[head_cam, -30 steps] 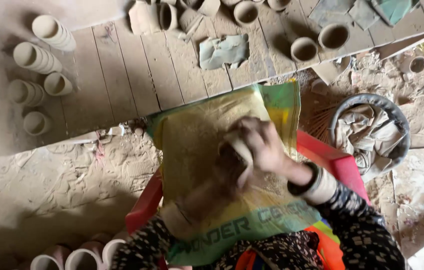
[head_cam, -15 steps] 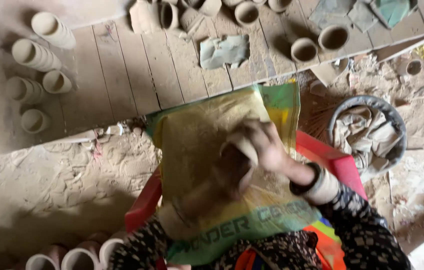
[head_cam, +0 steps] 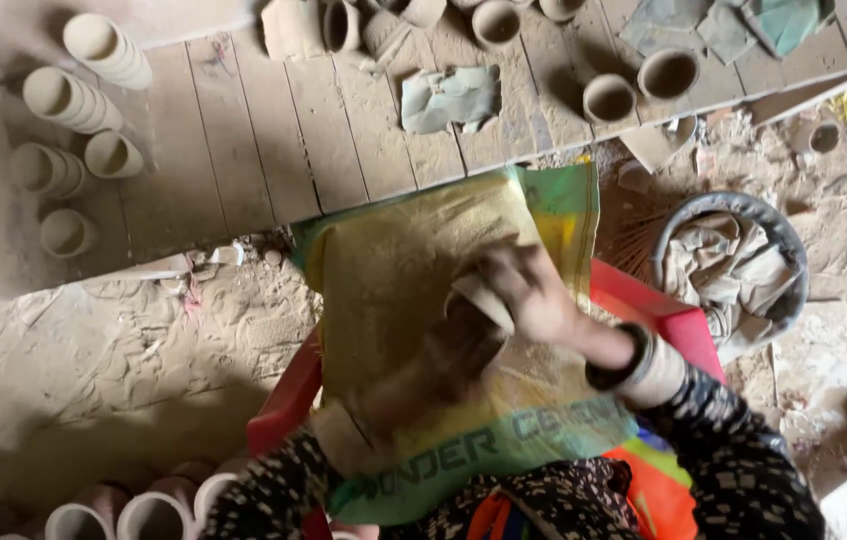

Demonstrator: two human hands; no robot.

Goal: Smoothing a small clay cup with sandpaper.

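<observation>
Dusty sandy dirt floor [head_cam: 94,350] fills most of the view, littered with scraps. Weathered grey wooden plank surface [head_cam: 274,130] runs across the top. Yellow-and-green woven plastic sack [head_cam: 394,290] lies over the person's lap, covering a red plastic chair [head_cam: 679,320]. Dark round metal basin [head_cam: 779,240] with crumpled beige cloth [head_cam: 719,265] sits on the floor at right, just beside the chair. Grey clay slab [head_cam: 449,98] lies on the planks. Stacked pale unfired clay cups [head_cam: 69,100] lie on their sides at the surface's left end; more single cups [head_cam: 609,97] stand at top right. Row of clay cups [head_cam: 154,515] at bottom left on the floor.

Small pale clay cup [head_cam: 479,300] is over the sack, mid-frame. Right hand [head_cam: 529,290] grip closed around the cup. Left hand [head_cam: 444,365] is blurred below it, touching the cup's lower side; grip state cannot be told.
</observation>
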